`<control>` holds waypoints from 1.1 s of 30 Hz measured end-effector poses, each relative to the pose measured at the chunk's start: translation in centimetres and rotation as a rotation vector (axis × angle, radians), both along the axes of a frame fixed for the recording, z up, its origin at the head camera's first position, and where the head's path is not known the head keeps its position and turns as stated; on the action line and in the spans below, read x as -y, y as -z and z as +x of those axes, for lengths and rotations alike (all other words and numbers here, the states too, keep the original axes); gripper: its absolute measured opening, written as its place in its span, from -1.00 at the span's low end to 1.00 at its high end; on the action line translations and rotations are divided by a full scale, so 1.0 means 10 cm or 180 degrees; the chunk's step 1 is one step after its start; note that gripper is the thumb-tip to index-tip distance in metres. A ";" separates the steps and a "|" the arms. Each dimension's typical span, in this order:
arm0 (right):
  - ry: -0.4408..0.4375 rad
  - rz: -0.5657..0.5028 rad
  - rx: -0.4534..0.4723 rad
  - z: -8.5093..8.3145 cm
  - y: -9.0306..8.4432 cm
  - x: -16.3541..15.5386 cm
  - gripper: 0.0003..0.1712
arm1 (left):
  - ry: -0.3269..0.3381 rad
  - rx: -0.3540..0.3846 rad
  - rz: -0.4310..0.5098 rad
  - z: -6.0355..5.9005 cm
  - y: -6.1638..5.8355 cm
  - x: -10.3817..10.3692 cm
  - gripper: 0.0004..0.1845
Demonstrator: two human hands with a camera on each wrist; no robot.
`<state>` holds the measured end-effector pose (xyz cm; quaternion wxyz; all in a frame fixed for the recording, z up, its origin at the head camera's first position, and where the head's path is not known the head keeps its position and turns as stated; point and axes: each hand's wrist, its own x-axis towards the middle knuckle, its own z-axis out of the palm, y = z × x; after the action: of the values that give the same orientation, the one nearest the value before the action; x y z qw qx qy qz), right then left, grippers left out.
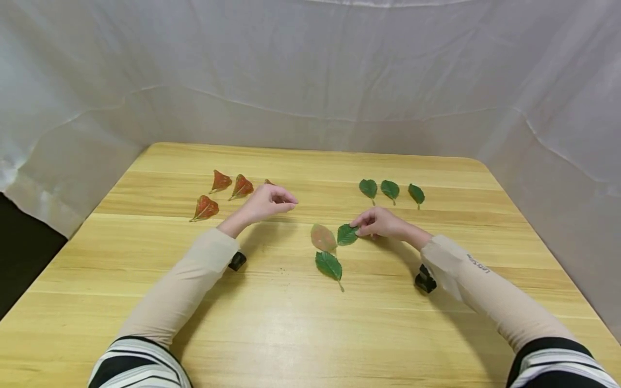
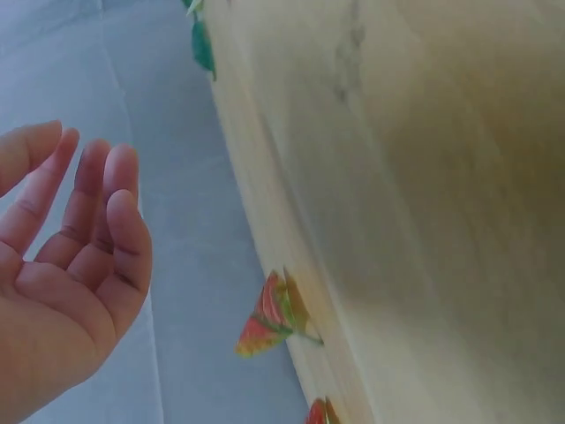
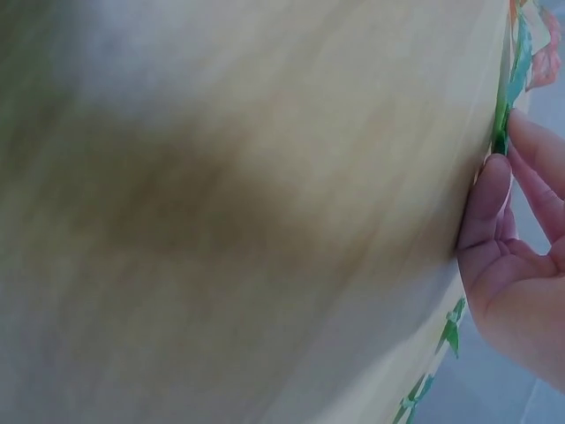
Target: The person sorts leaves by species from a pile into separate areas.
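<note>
My right hand [image 1: 380, 222] pinches the edge of a green leaf [image 1: 346, 235] between thumb and fingertips, low over the table. The right wrist view shows that leaf [image 3: 501, 124] edge-on at the fingertips. Just left of it lies a pale reddish leaf [image 1: 323, 238] with a green border. Below these two is another green leaf [image 1: 328, 264], its stem pointing toward me. My left hand [image 1: 269, 203] hovers over the table to the left with nothing in it. Its fingers [image 2: 124, 221] are loosely bent, thumb apart from them. It partly hides a red leaf [image 1: 269, 182] behind it.
Several red leaves [image 1: 206, 207] are spread at the back left of the wooden table [image 1: 271, 334]. Three green leaves [image 1: 390, 189] stand in a row at the back right. A pale curtain [image 1: 310, 70] surrounds the table's far side.
</note>
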<state>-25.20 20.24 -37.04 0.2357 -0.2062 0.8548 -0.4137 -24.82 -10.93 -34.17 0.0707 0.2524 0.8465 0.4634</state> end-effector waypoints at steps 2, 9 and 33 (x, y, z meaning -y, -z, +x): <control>0.0018 0.0021 -0.0005 -0.01 0.00 0.00 -0.74 | 0.0092 -0.0054 -0.0096 -0.01 0.02 -0.05 -0.81; 0.0054 0.0068 -0.0038 -0.01 -0.01 0.01 -0.75 | 0.0364 -0.0146 -0.0318 -0.04 0.04 -0.24 -0.83; 0.0127 0.0195 -0.0385 0.03 0.00 0.10 -0.80 | 0.1392 -0.0184 -0.0760 -0.13 0.17 -0.59 -0.86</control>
<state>-24.94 19.28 -37.08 0.1815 -0.2064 0.8837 -0.3789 -26.11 -5.07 -35.82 0.1744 0.4326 0.8221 0.3265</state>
